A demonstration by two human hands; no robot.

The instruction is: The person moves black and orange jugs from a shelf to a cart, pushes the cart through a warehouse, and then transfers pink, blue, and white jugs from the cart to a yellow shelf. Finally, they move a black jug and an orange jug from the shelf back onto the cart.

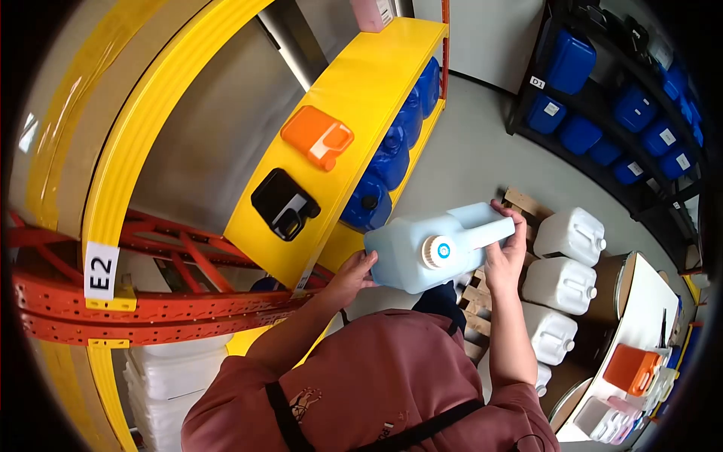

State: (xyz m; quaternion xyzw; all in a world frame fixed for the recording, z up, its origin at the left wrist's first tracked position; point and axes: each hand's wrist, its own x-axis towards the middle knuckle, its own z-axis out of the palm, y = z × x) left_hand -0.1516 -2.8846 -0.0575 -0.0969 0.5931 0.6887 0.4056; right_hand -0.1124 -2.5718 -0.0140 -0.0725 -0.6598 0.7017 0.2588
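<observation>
A pale blue plastic jerrycan [407, 237] with a ribbed white cap and a round blue label is held up in front of my body, tilted so its handle side faces me. My left hand [352, 277] presses against its lower left end. My right hand [506, 252] grips the other end near the handle, thumb on top and fingers partly hidden behind it. To the left, on a yellow shelf [331, 102], lie an orange jerrycan [309, 134] and a black jerrycan [277, 197].
Blue jerrycans [390, 158] stand on the level below the yellow shelf. White jerrycans [561, 285] stand near a wooden pallet [476, 307] on my right, beside a white table [654, 301] holding more containers. A black rack [520, 113] with blue containers stands at the far right.
</observation>
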